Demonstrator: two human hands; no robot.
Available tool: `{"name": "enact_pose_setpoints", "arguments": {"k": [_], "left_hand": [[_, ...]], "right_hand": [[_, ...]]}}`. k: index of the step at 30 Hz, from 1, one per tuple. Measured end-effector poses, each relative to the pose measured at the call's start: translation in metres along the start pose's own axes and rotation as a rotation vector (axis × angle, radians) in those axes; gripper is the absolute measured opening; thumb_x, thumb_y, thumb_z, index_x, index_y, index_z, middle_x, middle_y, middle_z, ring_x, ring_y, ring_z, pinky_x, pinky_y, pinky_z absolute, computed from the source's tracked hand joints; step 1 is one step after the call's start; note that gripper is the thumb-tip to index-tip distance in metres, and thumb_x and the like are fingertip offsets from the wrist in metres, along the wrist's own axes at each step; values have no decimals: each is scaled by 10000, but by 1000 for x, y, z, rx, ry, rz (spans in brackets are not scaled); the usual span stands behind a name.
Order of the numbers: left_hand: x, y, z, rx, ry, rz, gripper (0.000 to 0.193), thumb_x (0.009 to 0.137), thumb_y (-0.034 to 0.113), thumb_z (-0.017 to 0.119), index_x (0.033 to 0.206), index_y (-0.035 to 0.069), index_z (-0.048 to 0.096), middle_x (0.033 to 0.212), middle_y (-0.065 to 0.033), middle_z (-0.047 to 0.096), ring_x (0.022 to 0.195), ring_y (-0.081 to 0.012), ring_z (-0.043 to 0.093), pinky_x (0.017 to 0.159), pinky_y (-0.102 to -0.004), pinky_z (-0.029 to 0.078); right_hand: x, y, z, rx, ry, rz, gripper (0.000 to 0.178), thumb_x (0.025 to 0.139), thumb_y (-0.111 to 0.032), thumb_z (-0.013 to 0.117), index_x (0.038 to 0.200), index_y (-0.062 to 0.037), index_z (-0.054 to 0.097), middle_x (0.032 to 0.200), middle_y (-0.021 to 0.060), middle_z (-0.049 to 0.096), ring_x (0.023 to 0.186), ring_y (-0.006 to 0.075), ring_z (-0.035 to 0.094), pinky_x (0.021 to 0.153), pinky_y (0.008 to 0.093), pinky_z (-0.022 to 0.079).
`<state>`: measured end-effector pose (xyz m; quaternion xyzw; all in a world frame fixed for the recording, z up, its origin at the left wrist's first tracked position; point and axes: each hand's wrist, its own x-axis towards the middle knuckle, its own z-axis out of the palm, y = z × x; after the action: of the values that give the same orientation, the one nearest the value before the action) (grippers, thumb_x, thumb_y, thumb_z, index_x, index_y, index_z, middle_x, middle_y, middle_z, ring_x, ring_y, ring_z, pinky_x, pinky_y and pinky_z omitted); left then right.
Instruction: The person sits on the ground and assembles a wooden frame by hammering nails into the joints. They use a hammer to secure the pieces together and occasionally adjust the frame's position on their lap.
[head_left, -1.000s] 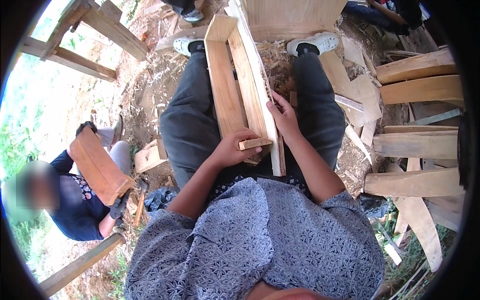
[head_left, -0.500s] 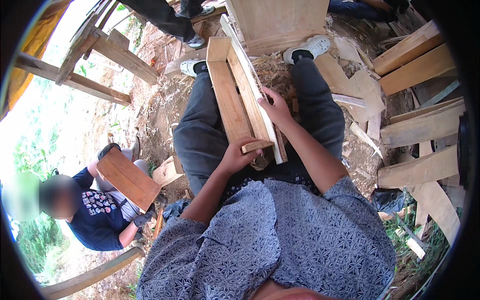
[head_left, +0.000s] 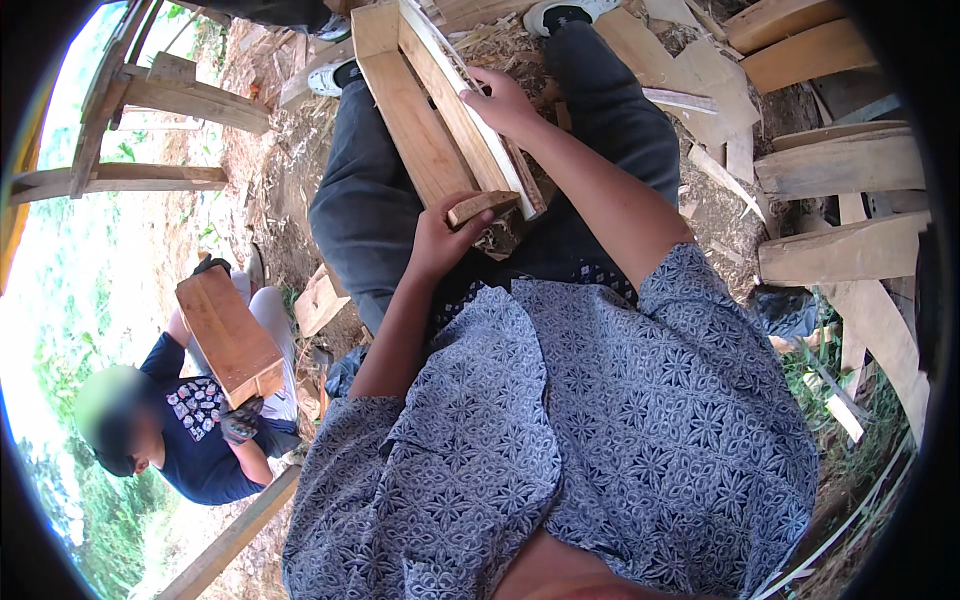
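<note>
A long, narrow wooden box (head_left: 410, 125), open along its upper side, lies lengthwise between my thighs. Its right side board has a pale top edge and a narrow gap beside the inner plank. At the near end, my left hand (head_left: 438, 235) is closed around the corner, its thumb by a short wooden end piece (head_left: 482, 207). My right hand (head_left: 506, 104) grips the right board about midway along, thumb and fingers over its edge. The palm side of both hands is hidden.
To the left a gloved person (head_left: 205, 430) holds a reddish-brown wooden box (head_left: 230, 335). Planks on a timber frame (head_left: 195, 100) stand at far left. Stacked boards (head_left: 840, 165) line the right. Wood offcuts (head_left: 690, 75) and shavings litter the ground around my legs.
The whole view has shifted, so my box and legs sit higher in the picture. My hands keep their hold. The other person's box has turned and shows its end.
</note>
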<state>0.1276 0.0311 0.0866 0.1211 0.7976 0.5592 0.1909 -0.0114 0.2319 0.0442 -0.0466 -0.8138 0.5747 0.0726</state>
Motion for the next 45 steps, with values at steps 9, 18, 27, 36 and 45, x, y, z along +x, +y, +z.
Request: {"name": "enact_pose_setpoints", "arguments": {"k": [9,18,27,36,45], "left_hand": [[-3,-4,1,-8,10,63,333,908,217,795,1148,0,715,965,-86,760,908,-141,711,834,-306,552],[-1,-4,-2,-53,-5,59,299,895,189,795,1130,18,725,974,-104,756,926,-170,726,833,-317,550],[-1,0,-8,-63,13,130,274,863,171,806,1085,32,726,973,-124,737,948,-256,727,844,-343,544],[-3,1,-18,-28,-24,134,273,862,176,819,1088,60,722,993,-125,728,964,-267,723,849,-353,545],[-1,0,-16,-23,-12,134,322,869,196,816,1133,41,716,1060,-142,749,1021,-291,727,883,-358,543]], "right_hand": [[3,0,11,-166,43,-73,566,926,-313,677,1411,-37,586,1391,220,599,1309,362,566,1100,437,439],[22,9,11,-101,15,-76,559,969,-298,681,1435,-11,566,1414,211,603,1285,310,606,1066,399,466],[37,2,10,-100,-34,-86,558,971,-284,682,1439,-4,565,1421,205,610,1270,275,609,1069,371,456],[35,3,11,-12,-69,12,560,995,-215,663,1465,49,509,1418,181,610,1264,207,593,1065,327,451],[34,-10,10,8,-74,-13,440,1014,-195,625,1393,24,576,1218,120,700,1061,170,663,930,304,514]]}}
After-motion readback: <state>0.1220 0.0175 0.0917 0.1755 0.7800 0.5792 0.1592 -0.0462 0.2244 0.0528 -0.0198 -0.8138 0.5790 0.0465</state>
